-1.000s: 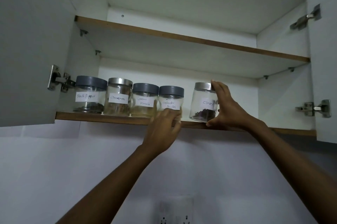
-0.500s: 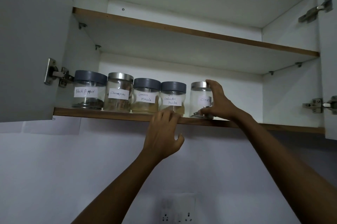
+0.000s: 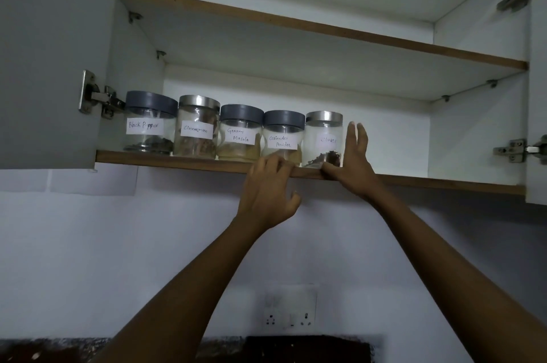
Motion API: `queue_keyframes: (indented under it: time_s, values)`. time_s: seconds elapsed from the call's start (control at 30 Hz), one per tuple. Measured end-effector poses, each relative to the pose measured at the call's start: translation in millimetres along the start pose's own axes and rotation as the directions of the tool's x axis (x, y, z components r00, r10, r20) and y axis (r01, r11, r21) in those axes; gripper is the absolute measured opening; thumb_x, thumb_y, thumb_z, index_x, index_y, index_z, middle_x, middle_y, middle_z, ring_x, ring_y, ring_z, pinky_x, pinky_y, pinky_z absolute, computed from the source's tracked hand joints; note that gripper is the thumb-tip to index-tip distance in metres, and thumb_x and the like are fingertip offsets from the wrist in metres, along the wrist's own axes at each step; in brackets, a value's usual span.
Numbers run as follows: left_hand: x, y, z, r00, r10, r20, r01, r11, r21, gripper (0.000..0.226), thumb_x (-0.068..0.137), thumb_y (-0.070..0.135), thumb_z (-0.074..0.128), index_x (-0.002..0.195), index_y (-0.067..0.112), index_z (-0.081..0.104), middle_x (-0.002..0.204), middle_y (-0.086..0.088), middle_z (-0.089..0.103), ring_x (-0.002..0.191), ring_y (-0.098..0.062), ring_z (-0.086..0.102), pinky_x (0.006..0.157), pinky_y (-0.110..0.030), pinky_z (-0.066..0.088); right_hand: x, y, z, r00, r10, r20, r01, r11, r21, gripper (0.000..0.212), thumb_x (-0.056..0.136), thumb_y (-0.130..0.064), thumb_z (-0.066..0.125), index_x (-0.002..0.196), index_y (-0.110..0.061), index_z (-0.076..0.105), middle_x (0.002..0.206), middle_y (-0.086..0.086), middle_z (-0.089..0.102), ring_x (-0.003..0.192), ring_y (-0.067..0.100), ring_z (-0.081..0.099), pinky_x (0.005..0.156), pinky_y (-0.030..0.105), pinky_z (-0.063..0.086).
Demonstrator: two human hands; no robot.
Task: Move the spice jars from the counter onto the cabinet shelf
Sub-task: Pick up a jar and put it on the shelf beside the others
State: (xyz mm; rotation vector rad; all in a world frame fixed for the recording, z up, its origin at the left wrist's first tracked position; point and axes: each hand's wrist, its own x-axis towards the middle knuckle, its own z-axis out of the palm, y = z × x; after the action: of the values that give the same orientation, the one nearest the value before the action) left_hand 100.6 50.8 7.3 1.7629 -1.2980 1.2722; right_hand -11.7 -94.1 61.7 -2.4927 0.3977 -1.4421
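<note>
Cloves jar [image 3: 324, 139] upright, frame centre, just left of right hand [image 3: 353, 161]; fingers straight, gripping nothing. Left hand [image 3: 266, 194] loosely curled, empty, on shelf [image 3: 177, 159] edge.

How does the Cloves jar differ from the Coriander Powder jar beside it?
The Cloves jar has a shiny metal lid; the Coriander Powder jar has a dark grey one. The Cloves jar holds a few dark pieces; the Coriander Powder jar holds pale powder. Both are clear, paper-labelled and upright on the lower shelf.
</note>
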Motion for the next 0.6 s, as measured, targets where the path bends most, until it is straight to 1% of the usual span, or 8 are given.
queue_keyframes:
  time_s: [0.07, 0.17, 0.27, 0.33, 0.4, 0.47, 0.53, 0.6]
  values:
    - [-3.3, 2.5, -0.9, 1.000, -0.010, -0.006, 0.010, 1.000, -0.023, 0.046, 0.070, 0.028, 0.058, 0.112, 0.011, 0.060, 0.111, -0.009, 0.055, 0.098, -0.027, 0.051, 0.081, -0.036, 0.046, -22.3, -2.5, 5.1, 0.996, -0.028, -0.090, 0.025, 0.999, -0.034, 0.097, 0.080, -0.026, 0.069, 0.148, -0.012, 0.002, 0.156, 0.006, -0.010, 0.140, 0.026, 0.019, 0.108, 0.040, 0.029]
    - [-17.9, 12.2, -0.3, 0.996, 0.000, -0.089, -0.003, 0.999, -0.037, 0.036, 0.073, 0.018, 0.057, 0.108, 0.010, 0.063, 0.110, -0.010, 0.058, 0.099, -0.028, 0.054, 0.081, -0.037, 0.046, -65.2, -6.4, 16.4, 0.982, -0.094, -0.162, 0.076, 0.991, -0.113, 0.077, 0.079, -0.028, 0.067, 0.143, -0.021, 0.026, 0.154, 0.006, 0.008, 0.138, 0.028, 0.020, 0.108, 0.049, 0.024]
    - [-49.1, 29.1, 6.2, 0.993, 0.016, -0.115, -0.027, 0.995, -0.097, 0.029, 0.075, 0.018, 0.055, 0.101, 0.012, 0.066, 0.104, -0.007, 0.064, 0.100, -0.027, 0.058, 0.084, -0.039, 0.044, -116.4, -7.2, 32.4, 0.988, -0.090, -0.124, 0.077, 0.991, -0.111, 0.062, 0.081, -0.032, 0.065, 0.136, -0.025, 0.038, 0.150, 0.004, 0.019, 0.134, 0.025, 0.024, 0.105, 0.045, 0.024]
    - [-76.5, 39.2, 15.1, 0.996, -0.021, -0.082, 0.007, 0.985, -0.174, 0.026, 0.077, 0.020, 0.056, 0.098, 0.014, 0.069, 0.102, -0.006, 0.068, 0.100, -0.026, 0.061, 0.090, -0.042, 0.044, -147.7, -2.9, 43.6, 0.996, -0.052, -0.077, 0.044, 0.993, -0.106, 0.055, 0.081, -0.040, 0.060, 0.132, -0.025, 0.044, 0.148, 0.002, 0.026, 0.132, 0.023, 0.028, 0.105, 0.042, 0.024]
    - [-111.4, 46.8, 27.5, 0.998, -0.064, -0.015, 0.059, 0.973, -0.225, 0.025, 0.078, 0.023, 0.058, 0.098, 0.015, 0.070, 0.102, -0.004, 0.070, 0.100, -0.025, 0.063, 0.094, -0.045, 0.043, -178.4, 6.9, 54.8, 1.000, 0.016, -0.014, -0.017, 0.995, -0.097, 0.054, 0.078, -0.046, 0.052, 0.128, -0.027, 0.049, 0.147, 0.000, 0.031, 0.130, 0.020, 0.031, 0.106, 0.040, 0.024]
    - [-151.1, 53.1, 39.5, 0.995, -0.075, 0.066, 0.090, 0.964, -0.252, 0.024, 0.078, 0.022, 0.057, 0.098, 0.015, 0.070, 0.101, -0.004, 0.070, 0.099, -0.025, 0.063, 0.095, -0.044, 0.041, -210.9, 21.4, 65.4, 0.996, 0.059, 0.069, -0.053, 0.996, -0.078, 0.052, 0.078, -0.044, 0.051, 0.126, -0.026, 0.052, 0.145, -0.001, 0.034, 0.129, 0.019, 0.031, 0.104, 0.034, 0.022]
    - [-192.8, 59.5, 49.0, 0.975, -0.082, 0.206, 0.140, 0.948, -0.286, 0.024, 0.080, 0.020, 0.054, 0.099, 0.016, 0.069, 0.102, -0.002, 0.069, 0.100, -0.023, 0.061, 0.096, -0.039, 0.037, -245.5, 40.6, 77.0, 0.983, 0.075, 0.168, -0.063, 0.995, -0.073, 0.045, 0.081, -0.038, 0.057, 0.124, -0.025, 0.054, 0.143, -0.001, 0.036, 0.127, 0.020, 0.032, 0.099, 0.028, 0.019]
    - [-233.2, 64.7, 58.7, 0.928, -0.087, 0.362, 0.199, 0.938, -0.285, 0.025, 0.081, 0.020, 0.052, 0.101, 0.018, 0.067, 0.103, 0.000, 0.068, 0.102, -0.020, 0.058, 0.096, -0.035, 0.034, -278.0, 61.9, 89.4, 0.954, 0.107, 0.280, -0.084, 0.992, -0.094, 0.041, 0.083, -0.033, 0.060, 0.123, -0.023, 0.055, 0.142, 0.002, 0.037, 0.127, 0.022, 0.032, 0.100, 0.031, 0.022]
